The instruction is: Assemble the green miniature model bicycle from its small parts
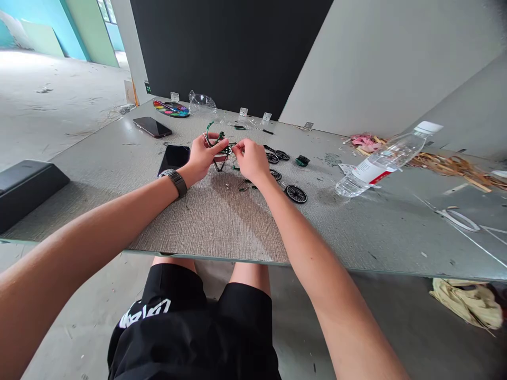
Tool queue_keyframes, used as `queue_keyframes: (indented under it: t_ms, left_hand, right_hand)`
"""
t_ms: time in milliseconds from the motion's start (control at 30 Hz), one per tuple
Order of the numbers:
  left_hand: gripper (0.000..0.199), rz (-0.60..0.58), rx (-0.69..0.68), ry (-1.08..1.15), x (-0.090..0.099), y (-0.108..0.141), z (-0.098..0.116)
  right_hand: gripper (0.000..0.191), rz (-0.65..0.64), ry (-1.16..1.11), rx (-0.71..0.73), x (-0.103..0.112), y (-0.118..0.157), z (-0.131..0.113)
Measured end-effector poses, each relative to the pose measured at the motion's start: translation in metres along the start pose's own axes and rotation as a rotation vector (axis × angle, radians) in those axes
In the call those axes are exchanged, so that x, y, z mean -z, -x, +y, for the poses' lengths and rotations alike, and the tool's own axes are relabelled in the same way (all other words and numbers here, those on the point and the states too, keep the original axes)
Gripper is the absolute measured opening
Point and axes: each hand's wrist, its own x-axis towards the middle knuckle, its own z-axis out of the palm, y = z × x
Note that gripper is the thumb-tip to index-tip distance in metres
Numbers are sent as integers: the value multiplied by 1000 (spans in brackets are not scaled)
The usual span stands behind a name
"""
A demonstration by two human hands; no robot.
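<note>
My left hand [204,158] is closed around a small green and black model bicycle frame [219,164], held just above the table. My right hand [250,159] pinches at the frame's right side with thumb and forefinger; whatever sits between those fingertips is too small to make out. Several small spoked wheels [296,194] lie to the right of my right hand, partly behind it. A dark green piece [302,160] rests farther right. Tiny green parts [247,186] are scattered below my hands.
A dark phone [152,127] and a paint palette [171,108] lie at the back left, near crumpled clear plastic [202,101]. A black wedge-shaped case [29,187] stands at the left edge. On the right, a water bottle [386,161] is tilted. The table's front edge [222,258] runs above my lap.
</note>
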Motion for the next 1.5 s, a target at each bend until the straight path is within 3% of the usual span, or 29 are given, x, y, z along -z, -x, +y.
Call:
queue_keyframes:
  t_ms: [233,467,733,900,1100,1500]
  left_hand:
    - [29,55,70,83,-3,-2,-2]
    - [30,26,41,55,-2,-4,1]
    - [33,41,-34,10,0,-3,-5]
    - [31,55,4,34,3,-5,-12]
    - [29,75,23,60,2,-4,-8]
    - [27,-68,117,126,5,-3,1]
  right_hand:
    - [17,-39,98,-40,3,2,-6]
    - [16,-111,93,-6,12,0,-7]
    - [34,-367,-53,-118,14,4,-15]
    - [35,-328,33,-55,6,6,-12]
    - [23,-200,168,-41,2,9,-14]
    - [14,-113,-116,-5,18,-2,2]
